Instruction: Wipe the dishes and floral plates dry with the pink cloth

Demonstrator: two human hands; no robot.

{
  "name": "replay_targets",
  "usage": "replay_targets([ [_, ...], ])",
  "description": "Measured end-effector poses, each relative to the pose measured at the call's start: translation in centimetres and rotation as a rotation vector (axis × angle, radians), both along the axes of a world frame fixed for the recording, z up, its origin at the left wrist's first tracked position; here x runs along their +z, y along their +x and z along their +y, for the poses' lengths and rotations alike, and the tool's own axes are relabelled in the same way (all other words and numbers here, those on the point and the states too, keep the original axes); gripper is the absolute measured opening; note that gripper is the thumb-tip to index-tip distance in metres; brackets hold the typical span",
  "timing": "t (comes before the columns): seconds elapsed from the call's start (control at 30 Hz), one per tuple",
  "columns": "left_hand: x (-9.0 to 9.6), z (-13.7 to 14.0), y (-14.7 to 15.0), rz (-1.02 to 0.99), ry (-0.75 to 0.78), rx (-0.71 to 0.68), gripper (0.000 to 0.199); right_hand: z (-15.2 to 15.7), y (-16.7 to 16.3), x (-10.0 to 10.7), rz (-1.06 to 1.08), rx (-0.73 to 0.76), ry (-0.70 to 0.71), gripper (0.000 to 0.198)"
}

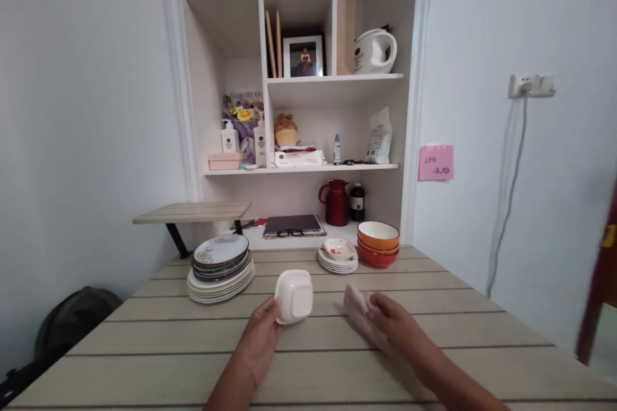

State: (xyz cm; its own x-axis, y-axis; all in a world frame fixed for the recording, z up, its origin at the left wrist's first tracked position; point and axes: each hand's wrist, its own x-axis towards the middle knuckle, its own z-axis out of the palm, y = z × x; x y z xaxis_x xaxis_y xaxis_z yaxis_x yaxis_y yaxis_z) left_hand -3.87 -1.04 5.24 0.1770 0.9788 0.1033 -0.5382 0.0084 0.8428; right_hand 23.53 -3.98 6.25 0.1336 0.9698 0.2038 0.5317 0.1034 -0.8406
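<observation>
My left hand (pixel 265 326) grips a small white square dish (pixel 295 297) by its left edge, tilted so that its underside faces me. In my right hand (pixel 393 320) is a whitish cloth (pixel 359 308), pinched between thumb and fingers and hanging down, partly blurred. Dish and cloth are apart, both held above the wooden table. Beyond them stands a stack of small white plates (pixel 338 266) with a patterned square dish (pixel 339 248) on top. Beside it is a stack of orange and red bowls (pixel 378 244).
At the left a tall stack of plates (pixel 222 270) stands near a small raised wooden shelf (pixel 193 212). A red thermos jug (pixel 336 203), a dark bottle (pixel 357 201) and a dark laptop (pixel 294 225) sit in the wall unit behind the table (pixel 193 334).
</observation>
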Motion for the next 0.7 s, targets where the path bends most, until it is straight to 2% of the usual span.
replay_targets([
  [0.03,0.1,0.0,0.2,0.014,0.003,-0.003,0.042,1.0,-0.2,0.6,0.182,-0.032,-0.029,0.017],
  [0.1,0.2,-0.1,0.7,0.041,0.007,-0.007,0.040,2.5,-1.2,2.0,0.442,-0.018,0.023,0.027],
  [0.17,0.4,-0.1,1.4,0.060,0.020,-0.024,0.040,3.4,-3.0,3.4,0.495,-0.004,0.162,0.031],
  [0.23,0.5,0.0,2.0,0.063,0.039,-0.056,0.040,3.7,-5.4,4.2,0.381,0.003,0.270,0.023],
  [0.3,0.4,0.1,2.4,0.044,0.044,-0.079,0.041,3.6,-7.7,4.4,0.216,0.092,0.365,0.017],
  [0.43,-0.1,0.2,2.3,-0.059,0.047,-0.060,0.043,3.8,-10.2,2.8,-0.083,0.244,0.539,0.037],
  [0.47,-0.3,0.3,2.3,-0.080,0.055,-0.060,0.044,4.1,-10.1,2.3,-0.092,0.249,0.558,0.040],
  [0.57,-0.6,0.2,2.6,-0.118,0.084,-0.077,0.042,4.8,-9.6,1.4,-0.012,0.155,0.560,0.029],
  [0.63,-0.6,0.1,3.0,-0.148,0.097,-0.065,0.040,4.7,-9.5,1.3,-0.013,0.098,0.618,0.028],
  [0.7,-0.6,0.0,3.3,-0.166,0.087,-0.030,0.038,4.3,-9.8,1.3,-0.089,0.106,0.706,0.030],
])
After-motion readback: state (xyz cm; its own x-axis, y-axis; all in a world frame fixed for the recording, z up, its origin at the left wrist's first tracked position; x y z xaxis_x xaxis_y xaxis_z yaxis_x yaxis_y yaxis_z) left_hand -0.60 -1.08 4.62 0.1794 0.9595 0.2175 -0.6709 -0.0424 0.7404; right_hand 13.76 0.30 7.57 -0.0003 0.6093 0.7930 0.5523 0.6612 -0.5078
